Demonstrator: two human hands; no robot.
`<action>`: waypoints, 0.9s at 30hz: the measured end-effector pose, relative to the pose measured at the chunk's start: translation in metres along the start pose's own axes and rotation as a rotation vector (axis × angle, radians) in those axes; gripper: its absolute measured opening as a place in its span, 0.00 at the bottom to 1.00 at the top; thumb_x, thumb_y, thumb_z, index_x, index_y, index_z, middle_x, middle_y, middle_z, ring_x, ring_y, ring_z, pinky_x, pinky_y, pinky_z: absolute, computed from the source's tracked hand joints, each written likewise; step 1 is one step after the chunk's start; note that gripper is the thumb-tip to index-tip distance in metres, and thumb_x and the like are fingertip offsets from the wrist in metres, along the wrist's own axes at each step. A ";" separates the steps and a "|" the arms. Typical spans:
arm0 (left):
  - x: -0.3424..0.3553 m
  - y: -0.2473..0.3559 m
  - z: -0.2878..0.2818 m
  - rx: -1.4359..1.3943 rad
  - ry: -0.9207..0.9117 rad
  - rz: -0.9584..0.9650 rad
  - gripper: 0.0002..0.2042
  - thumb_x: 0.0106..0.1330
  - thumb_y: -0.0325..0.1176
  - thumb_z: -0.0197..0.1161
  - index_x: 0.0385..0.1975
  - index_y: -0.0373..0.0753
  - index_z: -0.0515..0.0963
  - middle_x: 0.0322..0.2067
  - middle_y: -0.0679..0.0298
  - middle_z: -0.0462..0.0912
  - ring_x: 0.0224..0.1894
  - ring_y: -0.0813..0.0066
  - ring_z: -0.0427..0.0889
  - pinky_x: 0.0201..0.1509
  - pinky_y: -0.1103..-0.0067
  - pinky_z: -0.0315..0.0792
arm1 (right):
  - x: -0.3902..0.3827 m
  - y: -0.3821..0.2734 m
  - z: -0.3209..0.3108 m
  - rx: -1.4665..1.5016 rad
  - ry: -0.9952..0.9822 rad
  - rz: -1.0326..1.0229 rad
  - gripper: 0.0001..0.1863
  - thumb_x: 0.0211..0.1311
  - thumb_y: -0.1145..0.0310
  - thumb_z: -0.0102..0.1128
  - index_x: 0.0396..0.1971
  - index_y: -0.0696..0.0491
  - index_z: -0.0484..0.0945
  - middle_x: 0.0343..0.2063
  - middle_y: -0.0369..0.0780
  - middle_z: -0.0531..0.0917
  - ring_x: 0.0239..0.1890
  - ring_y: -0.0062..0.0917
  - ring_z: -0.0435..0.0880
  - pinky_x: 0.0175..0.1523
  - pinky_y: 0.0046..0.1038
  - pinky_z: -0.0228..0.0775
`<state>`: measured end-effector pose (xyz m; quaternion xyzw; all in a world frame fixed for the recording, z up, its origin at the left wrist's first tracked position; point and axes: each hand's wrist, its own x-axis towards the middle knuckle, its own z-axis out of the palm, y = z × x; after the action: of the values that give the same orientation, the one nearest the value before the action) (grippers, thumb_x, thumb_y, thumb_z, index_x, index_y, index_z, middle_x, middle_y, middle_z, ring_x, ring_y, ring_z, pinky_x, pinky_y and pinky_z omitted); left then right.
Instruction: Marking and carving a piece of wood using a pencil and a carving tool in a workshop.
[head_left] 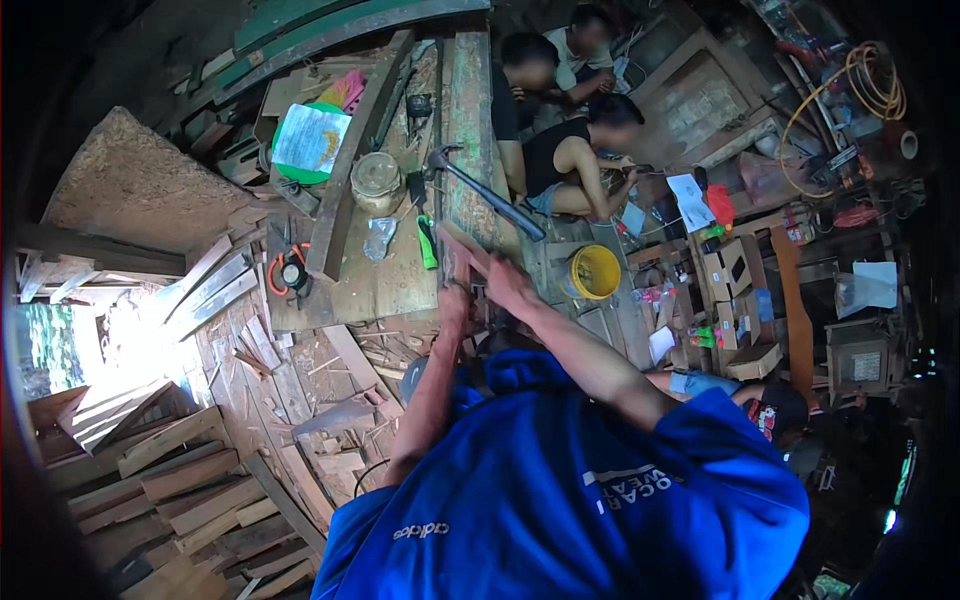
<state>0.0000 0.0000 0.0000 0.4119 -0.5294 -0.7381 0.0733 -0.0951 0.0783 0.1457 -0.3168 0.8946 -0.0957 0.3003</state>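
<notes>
Close together at the near edge of the workbench (395,295), my two hands grip small reddish-brown wood pieces. My left hand (455,302) is closed around the lower end of a short upright wood piece (460,268). Fingers of my right hand (508,284) close on a slanting wood strip (466,247) that meets it; whether the two are joined I cannot tell. A claw hammer (492,195) with a dark handle lies just beyond. To the left rest a green-handled tool (427,240), a clear plastic packet (379,239) and a lidded round tub (376,180).
Orange-handled pliers (276,272) lie at the bench's left. A yellow bucket (592,272) stands to the right. Several people sit at the back right, one in a black top (560,160). Stacked boards (190,490) and wood scraps (350,405) cover the floor at left.
</notes>
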 end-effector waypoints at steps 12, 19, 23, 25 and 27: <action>-0.023 0.036 0.023 0.174 0.121 -0.019 0.14 0.63 0.37 0.46 0.24 0.30 0.70 0.14 0.54 0.73 0.14 0.62 0.74 0.14 0.70 0.65 | -0.015 0.001 -0.004 0.118 0.142 0.117 0.15 0.50 0.74 0.55 0.38 0.63 0.69 0.32 0.56 0.79 0.38 0.48 0.80 0.40 0.41 0.74; -0.014 -0.046 -0.032 0.492 0.315 0.392 0.13 0.64 0.33 0.43 0.23 0.32 0.71 0.16 0.55 0.75 0.12 0.61 0.73 0.12 0.71 0.62 | -0.095 -0.035 0.000 0.113 0.049 -0.058 0.26 0.47 0.73 0.57 0.48 0.61 0.61 0.35 0.60 0.76 0.37 0.52 0.78 0.39 0.44 0.72; -0.040 0.052 0.030 0.075 0.150 -0.135 0.08 0.60 0.30 0.46 0.23 0.35 0.70 0.20 0.54 0.72 0.21 0.62 0.75 0.21 0.68 0.67 | -0.001 0.014 0.007 0.158 0.170 0.152 0.19 0.45 0.73 0.61 0.38 0.62 0.68 0.31 0.57 0.78 0.36 0.49 0.79 0.36 0.42 0.74; -0.063 0.077 0.015 -0.002 0.125 -0.238 0.08 0.60 0.30 0.46 0.23 0.35 0.69 0.21 0.51 0.73 0.24 0.60 0.75 0.24 0.67 0.68 | -0.029 0.009 0.018 0.206 0.118 0.065 0.18 0.51 0.74 0.54 0.43 0.61 0.66 0.38 0.58 0.75 0.38 0.48 0.79 0.38 0.42 0.74; -0.055 0.062 -0.004 -0.113 0.144 -0.316 0.08 0.61 0.30 0.46 0.23 0.34 0.69 0.23 0.49 0.73 0.27 0.58 0.76 0.28 0.66 0.69 | -0.097 -0.002 0.024 0.171 0.159 -0.038 0.19 0.47 0.73 0.58 0.41 0.62 0.68 0.32 0.57 0.78 0.36 0.48 0.80 0.40 0.44 0.73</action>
<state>0.0184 0.0005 0.0810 0.5367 -0.4091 -0.7377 0.0170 -0.0197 0.1375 0.1739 -0.2984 0.8980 -0.2022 0.2524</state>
